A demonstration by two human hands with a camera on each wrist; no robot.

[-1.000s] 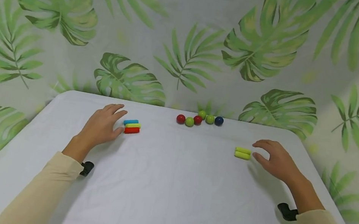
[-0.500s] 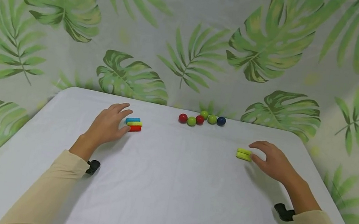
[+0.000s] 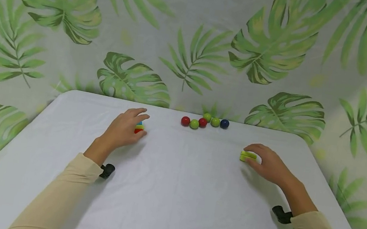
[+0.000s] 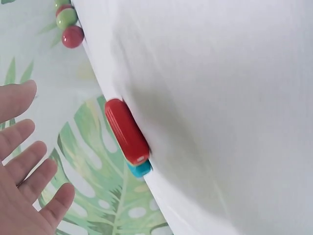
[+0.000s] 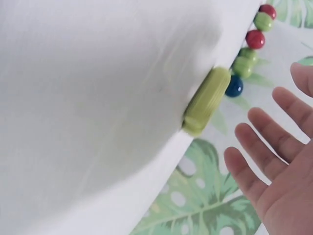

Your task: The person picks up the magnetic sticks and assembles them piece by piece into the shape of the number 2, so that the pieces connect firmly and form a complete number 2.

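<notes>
In the head view my left hand (image 3: 121,128) hovers at the left over three short ridged sticks, apparently modelling clay, lying side by side. The red stick (image 4: 126,129) is nearest me, the yellow-green one (image 3: 140,126) lies in the middle, and the blue one (image 4: 141,169) is behind. Its fingers are spread and hide part of them. On the right, my right hand (image 3: 269,166) reaches over two yellow-green sticks (image 3: 244,158) set against each other, thumb on the near side and fingers on the far side. Both wrist views show relaxed fingers holding nothing.
Near the table's far edge sit several small glossy balls: red (image 3: 185,121), green (image 3: 194,124) and one dark blue (image 3: 224,123). A white cloth (image 3: 172,191) covers the table. Behind it hangs a leaf-patterned curtain (image 3: 196,22).
My left hand has moved right, now covering part of the three sticks. My right hand has moved left over the yellow-green pair. The sticks and balls stay where they were.
</notes>
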